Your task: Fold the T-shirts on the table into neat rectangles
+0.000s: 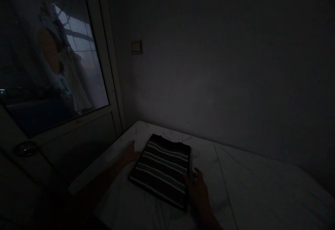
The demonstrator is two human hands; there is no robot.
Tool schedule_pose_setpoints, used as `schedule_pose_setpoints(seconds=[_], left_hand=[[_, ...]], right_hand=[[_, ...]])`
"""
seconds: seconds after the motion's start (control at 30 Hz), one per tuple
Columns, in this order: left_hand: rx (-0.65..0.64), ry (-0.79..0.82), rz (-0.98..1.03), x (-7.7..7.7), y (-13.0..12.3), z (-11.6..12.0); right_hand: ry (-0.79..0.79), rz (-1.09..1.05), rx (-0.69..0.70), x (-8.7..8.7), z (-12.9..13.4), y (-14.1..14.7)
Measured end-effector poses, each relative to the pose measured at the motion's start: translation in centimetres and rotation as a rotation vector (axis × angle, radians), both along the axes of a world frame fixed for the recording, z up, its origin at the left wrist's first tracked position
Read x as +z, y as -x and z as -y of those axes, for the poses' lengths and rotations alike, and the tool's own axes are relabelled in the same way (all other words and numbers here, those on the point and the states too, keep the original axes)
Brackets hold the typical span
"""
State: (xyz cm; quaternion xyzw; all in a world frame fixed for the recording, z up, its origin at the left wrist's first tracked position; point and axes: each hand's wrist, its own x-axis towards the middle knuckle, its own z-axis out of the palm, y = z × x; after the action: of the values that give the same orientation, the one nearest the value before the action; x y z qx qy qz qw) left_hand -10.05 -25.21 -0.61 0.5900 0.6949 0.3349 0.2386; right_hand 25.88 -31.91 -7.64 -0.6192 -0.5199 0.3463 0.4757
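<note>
Folded striped shirt (161, 170), open left hand (130, 153) touching one edge, right hand (197, 191) on other, grip unclear

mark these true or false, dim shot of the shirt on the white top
The folded striped shirt lies on a white veined surface. True.
Its collar faces the person. False: it lies at the far edge, toward the wall.
The left hand is at the shirt's left side. True.
The right hand holds scissors. False: it is at the shirt's lower right edge, with no scissors.
A light switch is on the wall. True.
The room is brightly lit. False: it is dim.
</note>
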Motion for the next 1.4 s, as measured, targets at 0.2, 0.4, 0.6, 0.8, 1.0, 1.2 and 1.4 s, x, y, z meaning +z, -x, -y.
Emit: schedule_pose_setpoints(seconds=[0.2,0.4,0.6,0.8,1.0,1.2,1.4], left_hand=[[-0.179,-0.059,-0.326,-3.3,-0.1,-1.3],[-0.21,-0.029,-0.334,-2.1,-3.4,-6.3],[-0.136,-0.057,-0.296,-0.8,-5.1,-7.5],[-0.258,-0.113,-0.122,1.6,-4.0,-3.3],[-0.585,0.259,0.187,0.2,5.2,7.0],[-0.737,0.264,0.07,0.9,0.9,6.0],[-0.389,0.0,-0.415,0.2,-7.3,-1.9]], right_hand=[[0.032,0.142,-0.08,-2.3,-0.3,-0.5],[-0.065,0.318,-0.14,1.0,-4.7,0.7],[-0.029,0.555,-0.119,3.1,-8.3,1.2],[-0.244,0.199,-0.067,6.1,-3.8,1.5],[0.067,-0.012,0.603,7.3,10.4,-2.3],[0.041,0.139,0.644,6.8,6.5,-0.5],[-0.091,0.683,0.337,6.8,-5.2,5.2]])
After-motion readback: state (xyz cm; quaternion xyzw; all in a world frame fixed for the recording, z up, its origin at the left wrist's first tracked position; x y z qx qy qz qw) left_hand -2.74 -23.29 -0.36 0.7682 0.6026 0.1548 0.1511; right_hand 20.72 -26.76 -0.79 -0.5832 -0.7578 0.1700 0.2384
